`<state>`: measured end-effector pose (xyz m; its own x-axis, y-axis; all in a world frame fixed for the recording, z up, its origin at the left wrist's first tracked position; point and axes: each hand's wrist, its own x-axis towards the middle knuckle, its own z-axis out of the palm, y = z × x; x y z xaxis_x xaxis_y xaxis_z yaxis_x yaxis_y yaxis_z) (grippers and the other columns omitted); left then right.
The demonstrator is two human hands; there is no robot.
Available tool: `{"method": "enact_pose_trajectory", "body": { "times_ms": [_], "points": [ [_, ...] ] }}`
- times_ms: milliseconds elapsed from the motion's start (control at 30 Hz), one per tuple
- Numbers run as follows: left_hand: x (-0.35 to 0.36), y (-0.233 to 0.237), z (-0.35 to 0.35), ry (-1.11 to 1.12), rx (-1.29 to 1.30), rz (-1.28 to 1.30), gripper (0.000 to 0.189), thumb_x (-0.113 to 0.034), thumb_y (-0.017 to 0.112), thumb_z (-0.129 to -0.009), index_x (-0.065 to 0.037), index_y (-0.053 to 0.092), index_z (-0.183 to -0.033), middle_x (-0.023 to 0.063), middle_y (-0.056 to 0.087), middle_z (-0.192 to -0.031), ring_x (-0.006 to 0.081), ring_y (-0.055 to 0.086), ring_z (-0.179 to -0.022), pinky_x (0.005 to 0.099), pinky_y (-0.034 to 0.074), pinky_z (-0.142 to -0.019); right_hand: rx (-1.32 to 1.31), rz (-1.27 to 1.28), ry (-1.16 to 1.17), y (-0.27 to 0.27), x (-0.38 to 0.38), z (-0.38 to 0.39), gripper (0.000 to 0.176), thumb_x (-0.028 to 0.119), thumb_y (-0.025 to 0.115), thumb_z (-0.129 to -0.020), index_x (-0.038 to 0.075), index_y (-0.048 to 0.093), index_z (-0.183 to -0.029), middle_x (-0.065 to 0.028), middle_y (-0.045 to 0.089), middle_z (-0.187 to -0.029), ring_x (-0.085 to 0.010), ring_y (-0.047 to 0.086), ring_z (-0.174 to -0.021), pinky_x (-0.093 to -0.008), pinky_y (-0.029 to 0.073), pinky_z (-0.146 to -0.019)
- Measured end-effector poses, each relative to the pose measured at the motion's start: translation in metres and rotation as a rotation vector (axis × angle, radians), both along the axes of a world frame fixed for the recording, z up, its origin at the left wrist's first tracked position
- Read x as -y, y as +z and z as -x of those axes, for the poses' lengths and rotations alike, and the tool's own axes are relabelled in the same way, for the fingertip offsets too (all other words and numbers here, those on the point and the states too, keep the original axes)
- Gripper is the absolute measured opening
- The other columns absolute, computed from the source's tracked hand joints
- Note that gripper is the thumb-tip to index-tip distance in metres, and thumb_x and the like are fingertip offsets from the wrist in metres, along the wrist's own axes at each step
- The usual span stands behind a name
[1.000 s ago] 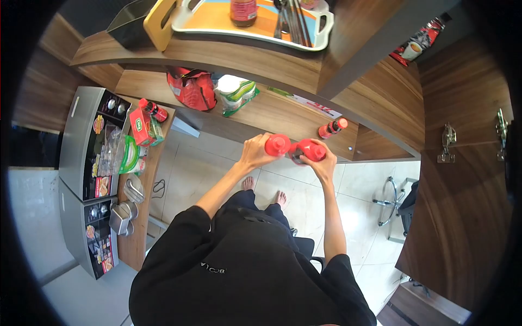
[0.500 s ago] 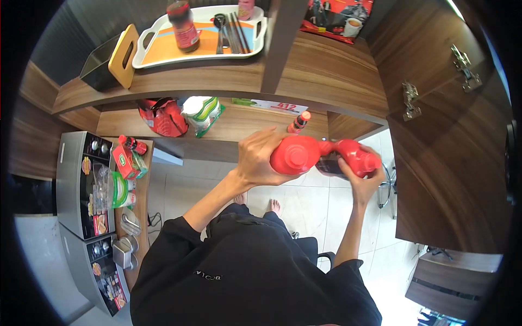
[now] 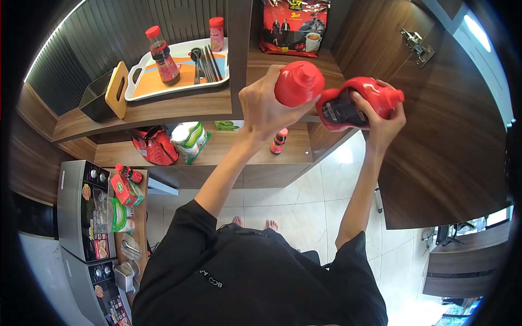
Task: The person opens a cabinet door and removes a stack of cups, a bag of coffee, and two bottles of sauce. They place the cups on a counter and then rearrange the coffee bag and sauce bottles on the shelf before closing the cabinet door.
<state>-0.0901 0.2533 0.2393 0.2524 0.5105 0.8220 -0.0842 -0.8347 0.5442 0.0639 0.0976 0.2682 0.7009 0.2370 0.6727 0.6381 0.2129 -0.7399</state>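
Note:
My left hand (image 3: 263,106) is wrapped round a red bottle (image 3: 298,84), its capped end facing up toward me. Beside it, my right hand (image 3: 387,122) grips a second red bottle (image 3: 372,89) with a black label, tilted so its cap points right. Both bottles are held up at the height of the upper shelf (image 3: 196,106), in front of its right section. Behind the left bottle, a red coffee bag (image 3: 293,30) stands in that section. A small red-capped bottle (image 3: 279,141) stands on the lower shelf, below my hands.
A white-rimmed tray (image 3: 130,95) holds a sauce bottle (image 3: 165,62), a pink jar (image 3: 216,35), a spoon and chopsticks. The cabinet door (image 3: 446,146) hangs open at the right. Bags (image 3: 190,141) lie on the lower shelf; a side counter with groceries is at the left.
Both hands have risen with the red bottles from in front of the lower shelf to the upper shelf. The right bottle now shows more of its label. The camera view has shifted.

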Motion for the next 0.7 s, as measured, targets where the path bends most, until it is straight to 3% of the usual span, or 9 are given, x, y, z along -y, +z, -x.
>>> {"method": "enact_pose_trajectory", "body": {
  "times_ms": [200, 300, 500, 600, 700],
  "points": [
    [-0.016, -0.005, -0.026, 0.045, -0.077, 0.103, 0.059, -0.039, 0.093, -0.063, -0.005, 0.069, -0.104, 0.0125, 0.075, -0.087, 0.0252, 0.075, -0.077, 0.0353, 0.059, -0.072, 0.079, 0.118, -0.048, -0.002, -0.027, -0.027, 0.048, 0.018, 0.095, -0.061, 0.007, 0.073, -0.102, -0.0076, 0.073, -0.096, -0.0188, 0.069, -0.090, -0.0342, 0.056, -0.085],
    [-0.019, -0.007, -0.040, -0.004, -0.011, 0.069, 0.060, -0.047, 0.091, -0.064, -0.008, 0.068, -0.103, 0.0107, 0.074, -0.082, 0.0279, 0.073, -0.072, 0.0374, 0.058, -0.067, 0.072, 0.194, -0.074, -0.007, -0.035, -0.038, 0.047, 0.021, 0.095, -0.061, 0.008, 0.073, -0.101, -0.0070, 0.074, -0.095, -0.0195, 0.070, -0.090, -0.0348, 0.056, -0.084],
    [-0.028, -0.007, -0.058, -0.039, -0.031, 0.193, 0.056, -0.036, 0.092, -0.066, -0.003, 0.069, -0.105, 0.0130, 0.076, -0.088, 0.0232, 0.075, -0.079, 0.0355, 0.059, -0.075, 0.214, 0.297, -0.035, -0.003, -0.048, -0.049, 0.053, 0.023, 0.094, -0.062, 0.007, 0.071, -0.108, -0.0067, 0.074, -0.096, -0.0197, 0.071, -0.089, -0.0353, 0.056, -0.085],
    [-0.040, -0.016, -0.070, -0.051, 0.014, 0.150, 0.058, -0.034, 0.092, -0.068, -0.002, 0.065, -0.109, 0.0140, 0.075, -0.092, 0.0226, 0.075, -0.083, 0.0361, 0.059, -0.076, 0.092, 0.328, 0.070, -0.004, -0.052, -0.051, 0.061, 0.022, 0.093, -0.066, 0.006, 0.066, -0.118, -0.0074, 0.073, -0.102, -0.0190, 0.070, -0.093, -0.0356, 0.054, -0.087],
    [-0.033, -0.023, -0.072, -0.084, 0.108, 0.211, 0.068, -0.032, 0.094, -0.069, -0.002, 0.055, -0.116, 0.0135, 0.073, -0.098, 0.0217, 0.074, -0.088, 0.0356, 0.059, -0.078, 0.023, 0.095, 0.114, -0.026, -0.060, -0.047, 0.072, 0.021, 0.092, -0.070, 0.005, 0.056, -0.131, -0.0097, 0.066, -0.116, -0.0193, 0.065, -0.106, -0.0350, 0.051, -0.094]
  ]
}}
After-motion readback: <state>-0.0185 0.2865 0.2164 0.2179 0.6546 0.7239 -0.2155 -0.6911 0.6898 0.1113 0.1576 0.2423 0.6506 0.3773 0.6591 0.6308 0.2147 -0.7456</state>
